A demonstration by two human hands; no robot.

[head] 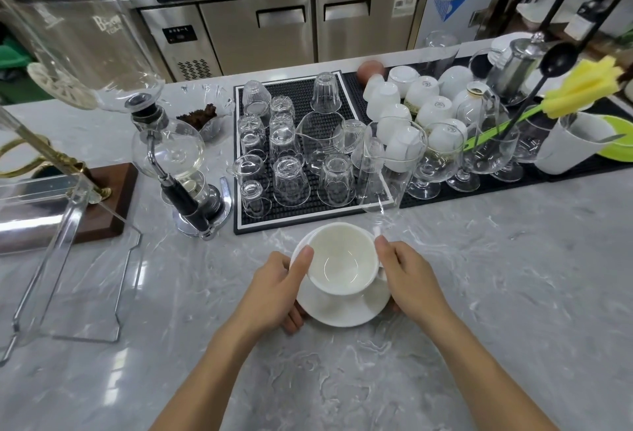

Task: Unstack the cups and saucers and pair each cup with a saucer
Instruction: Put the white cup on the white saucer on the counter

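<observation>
The tabletop (479,293) was pale grey marble with white veining, and behind it ran a stainless steel counter with under-counter fridge doors (284,30). Along the far side of the tabletop lay a black rubber mat (298,218) crowded with upturned clear glasses (291,180), and to its right a longer dark mat carried upturned white cups (421,88), stemmed glasses (442,156) and a white jug (575,143) holding a green-handled brush with a yellow sponge head (582,88). At the left stood a siphon coffee maker (178,163) and a clear acrylic stand (68,242). A small clear dish of dark brown bits (202,115) sat behind the siphon.

Near the front middle of the tabletop, a white cup (342,259) sat upright and empty on a white saucer (342,310); whether further cups or saucers were stacked under them could not be told. The left hand (277,287) gripped the saucer's left edge, its thumb lying against the cup's rim and the fingers (293,322) curled beneath. The right hand (407,276) closed around the cup's right side at the handle, with its thumb up at the rim.
</observation>
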